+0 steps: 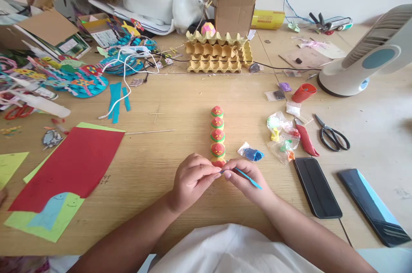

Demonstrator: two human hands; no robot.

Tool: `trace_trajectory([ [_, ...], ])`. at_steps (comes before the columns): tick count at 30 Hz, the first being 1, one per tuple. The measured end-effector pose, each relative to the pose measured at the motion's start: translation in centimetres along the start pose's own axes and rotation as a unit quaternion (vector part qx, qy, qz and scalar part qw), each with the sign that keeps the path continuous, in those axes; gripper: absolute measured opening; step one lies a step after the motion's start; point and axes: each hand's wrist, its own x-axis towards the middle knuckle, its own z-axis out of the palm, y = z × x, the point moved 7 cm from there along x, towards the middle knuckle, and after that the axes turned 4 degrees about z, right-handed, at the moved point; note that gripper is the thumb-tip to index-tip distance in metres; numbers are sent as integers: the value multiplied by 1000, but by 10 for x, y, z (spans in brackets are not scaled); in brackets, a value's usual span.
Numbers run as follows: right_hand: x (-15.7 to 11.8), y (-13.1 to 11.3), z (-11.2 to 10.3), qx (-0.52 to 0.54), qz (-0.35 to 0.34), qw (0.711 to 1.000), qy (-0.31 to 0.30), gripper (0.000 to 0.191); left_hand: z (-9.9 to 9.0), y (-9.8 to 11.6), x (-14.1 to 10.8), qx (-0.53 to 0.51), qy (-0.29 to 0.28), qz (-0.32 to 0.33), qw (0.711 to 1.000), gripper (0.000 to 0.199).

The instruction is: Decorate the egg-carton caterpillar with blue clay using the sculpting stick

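Observation:
My left hand [195, 178] is closed in a pinch, its thumb and forefinger meeting my right fingertips over a tiny dark-blue bit of what looks like clay [222, 171]. A thin blue plastic modelling tool [249, 179] lies across my right hand [246, 177], which is closed around it. Just beyond the fingers stands an egg-carton strip [218, 136] whose cups carry red, green and yellow decoration with small faces. The nearest red cup is partly hidden by my hands. To the right lies a packet of blue clay [251, 153].
Small bags of coloured clay [280, 131], a red-handled cutter [306, 138], black scissors [334, 135] and two phones, one a black phone [318, 187], lie to the right. Red paper [72, 165] is at left. Egg cartons [214, 65] and a white fan [357, 62] stand farther back.

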Motion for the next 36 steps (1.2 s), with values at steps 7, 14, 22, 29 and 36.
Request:
trace_trajectory([
  [7,1,-1,-2,4,-2,1000,7,36,0,-2,-2,5,-9,-4,1000,24],
  [14,1,0,-2,32,13,999,13,35,4,-2,-2,3,-6,1,1000,14],
  [22,0,0,-1,19,2,1000,11,32,3,-1,0,-5,-1,3,1000,11],
  [29,2,3,-3,50,5,999,5,26,2,-3,-1,3,0,-8,1000,12],
  [36,2,2,-4,46,5,999,16,28,3,-7,-3,-5,11,-23,1000,21],
])
